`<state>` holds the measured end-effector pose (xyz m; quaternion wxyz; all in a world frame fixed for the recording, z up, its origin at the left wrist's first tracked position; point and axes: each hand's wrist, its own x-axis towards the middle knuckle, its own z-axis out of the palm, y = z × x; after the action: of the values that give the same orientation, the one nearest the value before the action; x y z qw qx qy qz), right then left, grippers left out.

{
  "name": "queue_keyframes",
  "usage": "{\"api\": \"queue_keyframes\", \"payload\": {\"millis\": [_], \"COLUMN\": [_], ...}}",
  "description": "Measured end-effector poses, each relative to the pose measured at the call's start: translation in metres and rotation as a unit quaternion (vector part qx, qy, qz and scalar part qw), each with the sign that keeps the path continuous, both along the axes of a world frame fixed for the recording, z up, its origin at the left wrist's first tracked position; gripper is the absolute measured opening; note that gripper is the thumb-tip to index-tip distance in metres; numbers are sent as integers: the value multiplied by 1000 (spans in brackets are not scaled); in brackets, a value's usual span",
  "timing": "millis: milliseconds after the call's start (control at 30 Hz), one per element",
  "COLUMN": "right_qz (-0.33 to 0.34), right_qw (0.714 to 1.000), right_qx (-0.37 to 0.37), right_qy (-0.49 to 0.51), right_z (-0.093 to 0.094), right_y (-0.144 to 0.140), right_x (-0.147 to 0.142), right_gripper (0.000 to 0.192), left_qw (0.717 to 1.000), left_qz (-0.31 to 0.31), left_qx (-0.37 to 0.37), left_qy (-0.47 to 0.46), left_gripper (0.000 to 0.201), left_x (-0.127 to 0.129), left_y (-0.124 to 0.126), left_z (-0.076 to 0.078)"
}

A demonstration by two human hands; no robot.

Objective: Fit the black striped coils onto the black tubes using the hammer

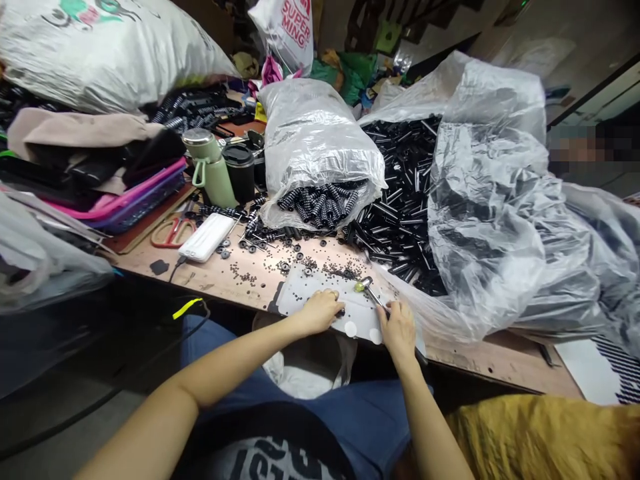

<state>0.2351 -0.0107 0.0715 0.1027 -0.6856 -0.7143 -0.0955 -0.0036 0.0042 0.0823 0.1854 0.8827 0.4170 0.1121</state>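
Note:
My right hand (399,328) is wrapped around the handle of a small hammer (372,293). The hammer's head, with a yellow-green face, points away from me above a translucent white mat (300,290). Just to the left, the closed fingers of my left hand (323,311) press a small black part (341,312) against the mat; its shape is mostly hidden by the fingers. Beyond my hands, tiny black rings (345,269) lie scattered over the mat and the wooden table (220,280). Two white discs (351,329) show near the mat's front edge.
Behind the mat lies a clear bag (320,140) with ribbed black pieces spilling out. At the right, a large plastic bag (490,200) holds many black tubes (400,193). A power bank (207,238), red-handled scissors (173,232), a green flask (213,170) and a pink basket (110,208) stand left.

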Motion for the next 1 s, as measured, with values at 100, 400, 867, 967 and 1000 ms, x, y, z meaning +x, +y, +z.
{"api": "queue_keyframes", "payload": {"millis": [100, 400, 867, 967, 1000], "right_qz": [66, 71, 342, 347, 355], "right_qw": [995, 997, 911, 902, 895], "right_qx": [23, -3, 109, 125, 126], "right_qy": [77, -2, 202, 224, 237], "right_z": [11, 29, 11, 12, 13], "right_y": [36, 172, 77, 73, 72], "right_x": [-18, -49, -64, -66, -68], "right_gripper": [30, 25, 28, 26, 25], "left_qw": [999, 987, 724, 740, 745], "left_qz": [-19, -44, 268, 251, 240], "left_qx": [16, -120, -417, -378, -366], "left_qy": [26, -99, -480, -496, -503], "left_gripper": [21, 48, 41, 38, 37], "left_x": [3, -2, -34, -36, -36], "left_y": [-6, -56, 26, 22, 21], "left_z": [3, 21, 20, 16, 16]}}
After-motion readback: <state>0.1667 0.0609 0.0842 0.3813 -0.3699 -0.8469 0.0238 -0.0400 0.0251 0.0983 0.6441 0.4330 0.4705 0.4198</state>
